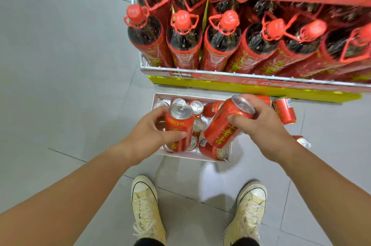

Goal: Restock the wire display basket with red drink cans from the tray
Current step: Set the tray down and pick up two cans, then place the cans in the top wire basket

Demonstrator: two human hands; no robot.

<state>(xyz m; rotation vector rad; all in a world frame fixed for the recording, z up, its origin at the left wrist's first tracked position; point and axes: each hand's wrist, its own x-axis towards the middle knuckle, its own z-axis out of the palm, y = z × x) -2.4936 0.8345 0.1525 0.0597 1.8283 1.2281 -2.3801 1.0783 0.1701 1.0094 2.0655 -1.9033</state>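
Left grip (pixel 148 137) wraps an upright can (pixel 179 125), right grip (pixel 261 125) a tilted can (pixel 222 127), both just above the tray (pixel 180 156). I judge that carrying one apiece halves my trips. Beyond the tray, the wire basket (pixel 200 71) holds bottles (pixel 183 45).

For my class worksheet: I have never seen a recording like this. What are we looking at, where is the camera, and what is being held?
There is no machine here: one camera worn on a person's head looks down at their arms. The left hand grips an upright red can; the right hand grips a tilted red can. Below them, a white tray of more cans sits on the tiled floor, between the shoes and a wire basket full of red-capped bottles.
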